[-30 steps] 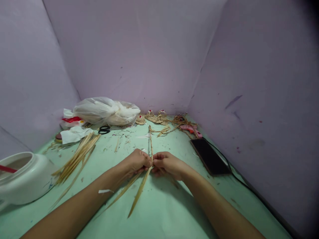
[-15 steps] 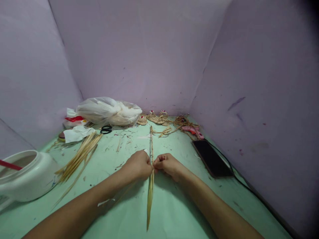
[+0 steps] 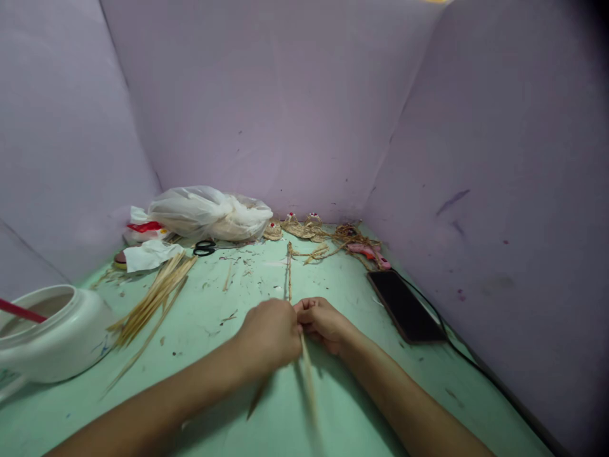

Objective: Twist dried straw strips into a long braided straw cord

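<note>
A thin twisted cord of dried plant strips (image 3: pixel 289 270) runs along the middle of the table toward me. At its near end my left hand (image 3: pixel 273 333) and my right hand (image 3: pixel 321 320) meet, both closed on it with pinched fingers. Below the hands, a pale loose strip (image 3: pixel 309 381) trails toward me, blurred by motion. A darker strip's pointed tip (image 3: pixel 255 403) sticks out from under my left hand. The exact spot where the fingers grip is partly hidden by my left hand.
On the left lie a bundle of dried strips (image 3: pixel 155 301), a white pot (image 3: pixel 66 336), black-handled scissors (image 3: pixel 204 247) and white paper (image 3: pixel 151 255). A plastic bag (image 3: pixel 209 212) and small woven slippers (image 3: pixel 297 227) stand at the back. A phone (image 3: pixel 404 308) with a cable (image 3: pixel 476 365) lies right.
My left hand has turned and shifted slightly nearer to me, over the cord. The loose strips, earlier hanging together down the middle, are now spread apart, one to the left and one to the right.
</note>
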Tool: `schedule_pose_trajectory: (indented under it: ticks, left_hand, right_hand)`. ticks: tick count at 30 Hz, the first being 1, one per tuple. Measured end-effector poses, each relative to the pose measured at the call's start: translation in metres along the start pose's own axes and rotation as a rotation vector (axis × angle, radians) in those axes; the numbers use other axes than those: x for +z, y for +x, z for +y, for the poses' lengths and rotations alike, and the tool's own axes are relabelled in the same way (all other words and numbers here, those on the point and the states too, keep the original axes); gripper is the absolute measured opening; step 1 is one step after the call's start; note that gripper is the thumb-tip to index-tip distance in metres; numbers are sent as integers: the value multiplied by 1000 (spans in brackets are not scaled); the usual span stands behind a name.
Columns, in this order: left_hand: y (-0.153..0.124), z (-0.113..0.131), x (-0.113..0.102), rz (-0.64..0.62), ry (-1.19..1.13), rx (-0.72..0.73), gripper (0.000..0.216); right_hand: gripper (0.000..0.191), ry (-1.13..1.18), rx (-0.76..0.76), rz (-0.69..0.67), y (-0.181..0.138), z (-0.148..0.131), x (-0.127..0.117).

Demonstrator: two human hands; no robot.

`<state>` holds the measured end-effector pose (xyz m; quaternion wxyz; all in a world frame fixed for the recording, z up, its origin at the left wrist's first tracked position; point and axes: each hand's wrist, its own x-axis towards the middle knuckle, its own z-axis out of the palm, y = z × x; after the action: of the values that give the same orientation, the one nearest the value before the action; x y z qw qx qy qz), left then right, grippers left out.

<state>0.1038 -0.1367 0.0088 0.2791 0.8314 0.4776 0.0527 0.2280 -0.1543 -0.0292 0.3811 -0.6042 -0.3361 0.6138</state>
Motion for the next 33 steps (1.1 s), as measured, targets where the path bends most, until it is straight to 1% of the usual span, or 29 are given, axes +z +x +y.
schedule_pose_trajectory:
  ticks: [1, 2, 3, 4, 5, 7, 8, 10, 12, 15, 17, 19, 22, 24, 27, 30, 31, 33]
  left_hand:
    - [6, -4, -4, 40, -47, -15, 17]
    - [12, -9, -7, 51, -168, -59, 17]
    - [18, -13, -7, 17, -338, -132, 17]
    - [22, -17, -6, -60, -494, -214, 16]
    - [25, -20, -3, -154, -635, -246, 15]
    - [28, -25, 5, -310, -834, -271, 14]
    - [28, -27, 10, -358, -901, -268, 15]
    - [27, -28, 15, -391, -968, -264, 13]
    - [25, -26, 17, -362, -948, -251, 11]
    - [25, -20, 16, -271, -728, -295, 11]
    - [25, -16, 15, -212, -557, -337, 13]
    - [26, -13, 16, -175, -471, -323, 14]
    - [27, -13, 19, -141, -477, -251, 14]
    - [27, -13, 23, -121, -498, -256, 16]
    - [27, -14, 26, -104, -533, -284, 18]
    - [25, -17, 27, -87, -574, -303, 18]
    - [25, -20, 27, -87, -597, -290, 17]
    - [23, -25, 26, -113, -672, -215, 15]
  right_hand:
    - [5, 2, 10, -13, -1, 0, -1]
    - [6, 8, 13, -28, -2, 0, -1]
    - [6, 18, 6, -40, -2, 1, -2]
    - [7, 29, -12, -46, -3, 2, -2]
    - [7, 37, -43, -47, -3, 4, -2]
    - [8, 44, -107, -50, -2, 7, -4]
    - [9, 39, -127, -57, -1, 9, -5]
    - [10, 0, -152, -78, 1, 11, -8]
    - [10, -88, -171, -86, 4, 13, -11]
    - [7, -274, -243, -32, 9, 15, -14]
    - [4, -434, -302, 52, 10, 17, -15]
    - [8, -631, -362, 161, 8, 17, -15]
    - [15, -885, -427, 300, -3, 13, -14]
    - [16, -979, -428, 350, -13, 9, -10]
    - [17, -1072, -438, 359, -25, 6, -1]
    - [19, -1164, -506, 349, -33, 10, 10]
    - [20, -1193, -530, 348, -34, 11, 13]
    - [21, -1233, -571, 338, -36, 14, 18]
